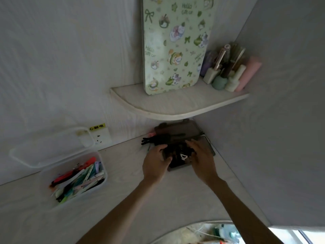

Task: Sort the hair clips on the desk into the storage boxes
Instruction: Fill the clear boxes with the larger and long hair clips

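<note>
A pale wood-grain desk (pixel 175 199) is filling a white corner, with a curved corner shelf (pixel 175 106) hanging above at twelve o'clock and carrying a green cartoon-printed board (pixel 175 44) and a cluster of pastel bottles and tubes (pixel 228 71). Under the shelf, a dark translucent plastic storage box (pixel 207 145) is sitting with its lid (pixel 177 129) tipped up against the wall. The left hand (pixel 154 164) is curling over the box's near-left edge, while the right hand (pixel 202 159) is reaching in from three o'clock with fingers bent into the pile; whether either is pinching a clip is too blurred to tell. The black hair clips (pixel 179 154) are looking like a tangled, glossy heap, a few spilling out at ten o'clock onto the desk. That overfull heap is the risk: pressing it down could be pushing more clips over the rim. At eight o'clock, a clear lidded plastic box (pixel 101 173) is holding colourful flat clips (pixel 79 180).
</note>
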{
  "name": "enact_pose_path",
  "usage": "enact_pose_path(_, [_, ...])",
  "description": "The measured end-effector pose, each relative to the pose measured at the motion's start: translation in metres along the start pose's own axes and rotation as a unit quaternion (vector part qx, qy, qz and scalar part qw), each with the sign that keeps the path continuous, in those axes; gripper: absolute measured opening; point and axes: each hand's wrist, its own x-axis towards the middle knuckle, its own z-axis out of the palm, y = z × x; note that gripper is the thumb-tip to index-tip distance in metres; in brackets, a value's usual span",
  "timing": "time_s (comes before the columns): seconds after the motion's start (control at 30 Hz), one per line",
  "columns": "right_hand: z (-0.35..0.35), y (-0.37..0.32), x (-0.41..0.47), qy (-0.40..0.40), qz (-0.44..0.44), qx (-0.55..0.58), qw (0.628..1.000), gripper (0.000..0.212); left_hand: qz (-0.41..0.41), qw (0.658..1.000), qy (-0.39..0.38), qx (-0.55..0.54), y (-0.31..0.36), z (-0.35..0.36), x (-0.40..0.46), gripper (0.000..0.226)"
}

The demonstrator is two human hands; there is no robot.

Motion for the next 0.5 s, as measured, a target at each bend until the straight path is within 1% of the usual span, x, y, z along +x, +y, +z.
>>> enact_pose_path(0.03, [-0.001,0.004,0.002,0.011,0.027,-0.038,0.999,0.050,-0.006,1.000,0.023,-0.001,-0.003,-0.001,0.000,0.046])
enact_pose_path(0.07, [-0.002,0.007,0.003,0.007,0.050,-0.073,0.996,0.053,-0.027,0.999,0.024,-0.006,-0.006,-0.001,-0.001,0.048])
enact_pose_path(0.13, [-0.006,0.013,0.008,-0.040,0.093,-0.115,0.988,0.057,-0.071,0.997,-0.022,-0.012,-0.008,-0.001,0.001,0.054])
enact_pose_path(0.2, [-0.008,0.018,0.014,-0.078,0.116,-0.149,0.979,0.049,-0.070,0.995,-0.072,0.010,-0.004,0.000,0.004,0.047])
enact_pose_path(0.27, [-0.012,0.015,0.019,-0.047,0.105,-0.169,0.979,0.035,-0.045,0.995,-0.080,0.034,0.003,0.000,0.005,0.036])
enact_pose_path(0.3, [-0.016,0.011,0.021,-0.018,0.099,-0.166,0.981,0.028,-0.036,0.995,-0.074,0.048,0.006,0.000,0.005,0.031])
enact_pose_path(0.37, [-0.022,0.005,0.025,0.017,0.107,-0.143,0.984,0.020,-0.024,0.994,-0.063,0.081,0.010,-0.004,0.004,0.023])
enact_pose_path(0.43, [-0.029,0.001,0.028,0.033,0.104,-0.122,0.987,0.020,-0.010,0.992,-0.073,0.104,0.011,-0.009,0.004,0.018])
enact_pose_path(0.5, [-0.035,0.002,0.028,0.023,0.096,-0.112,0.989,0.028,-0.002,0.986,-0.104,0.132,0.009,-0.016,0.006,0.020])
